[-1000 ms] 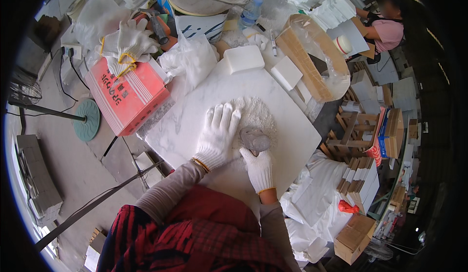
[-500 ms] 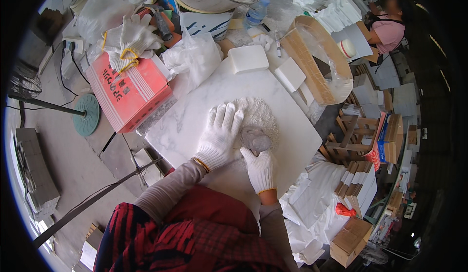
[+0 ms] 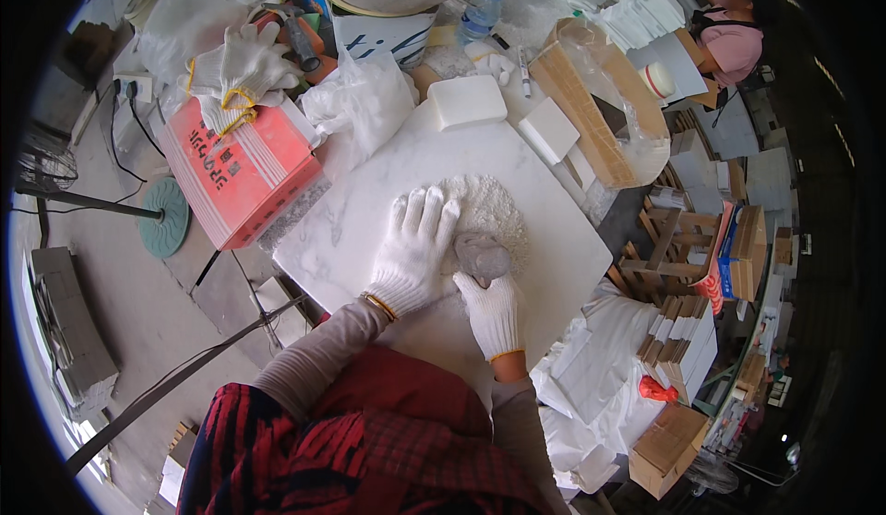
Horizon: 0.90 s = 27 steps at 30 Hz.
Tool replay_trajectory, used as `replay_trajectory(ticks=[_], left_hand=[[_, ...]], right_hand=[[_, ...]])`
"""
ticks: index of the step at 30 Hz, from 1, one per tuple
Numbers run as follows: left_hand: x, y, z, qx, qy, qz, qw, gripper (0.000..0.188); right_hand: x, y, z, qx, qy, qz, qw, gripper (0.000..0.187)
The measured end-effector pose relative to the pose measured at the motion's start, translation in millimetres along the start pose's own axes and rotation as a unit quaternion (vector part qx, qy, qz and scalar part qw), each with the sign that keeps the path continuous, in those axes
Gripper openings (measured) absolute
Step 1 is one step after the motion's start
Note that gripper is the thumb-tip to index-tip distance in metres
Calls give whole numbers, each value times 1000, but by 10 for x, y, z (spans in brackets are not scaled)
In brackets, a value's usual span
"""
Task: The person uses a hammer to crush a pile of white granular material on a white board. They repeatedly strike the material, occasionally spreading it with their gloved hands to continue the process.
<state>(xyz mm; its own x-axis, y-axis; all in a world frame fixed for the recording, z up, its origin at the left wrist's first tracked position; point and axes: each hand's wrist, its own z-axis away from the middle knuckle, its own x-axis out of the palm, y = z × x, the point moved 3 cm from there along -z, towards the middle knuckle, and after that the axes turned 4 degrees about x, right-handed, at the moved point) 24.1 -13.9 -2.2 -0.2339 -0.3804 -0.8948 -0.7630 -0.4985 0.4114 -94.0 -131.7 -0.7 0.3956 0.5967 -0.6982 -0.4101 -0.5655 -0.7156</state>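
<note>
A white marble-patterned slab [image 3: 365,206] lies before me, with a mound of white powder [image 3: 484,203] near its middle. My left hand [image 3: 411,243], in a white knit glove, rests flat on the slab at the powder's left edge, its fingers stretched out. A grey rounded lump [image 3: 484,257], perhaps a wad of cloth or a stone, sits at the near side of the powder. My gloved right hand [image 3: 494,312] grips its near edge, thumb to the left; the other fingers are mostly hidden under or behind it.
Beyond the slab stand a white rectangular block [image 3: 468,102], a smaller white block [image 3: 548,131] and an open cardboard box [image 3: 577,100]. At left, a red box [image 3: 235,173] carries spare gloves [image 3: 238,67] beside a plastic bag [image 3: 355,109]. A person [image 3: 729,44] in pink works at far right.
My view has shifted slightly. The grey lump has turned a little under my right hand, while my left hand stays flat in place. The far person has raised an arm.
</note>
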Motion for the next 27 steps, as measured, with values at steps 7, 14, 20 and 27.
replay_trajectory(ticks=[7, 14, 20, 27], left_hand=[[-27, -24, 30, 13, 35, -4, 999, 99], [-45, 4, 2, 5, 30, -1, 1000, 100], [9, -31, 21, 8, 27, -40, 999, 101], [-14, -13, 7, 2, 26, -12, 1000, 100]], right_hand=[[-41, -91, -9, 343, -133, -299, 881, 20], [-159, -260, 0, 230, -59, -213, 948, 18], [18, -100, -46, 318, -137, -209, 914, 14], [-199, -308, -3, 263, -82, -267, 923, 20]])
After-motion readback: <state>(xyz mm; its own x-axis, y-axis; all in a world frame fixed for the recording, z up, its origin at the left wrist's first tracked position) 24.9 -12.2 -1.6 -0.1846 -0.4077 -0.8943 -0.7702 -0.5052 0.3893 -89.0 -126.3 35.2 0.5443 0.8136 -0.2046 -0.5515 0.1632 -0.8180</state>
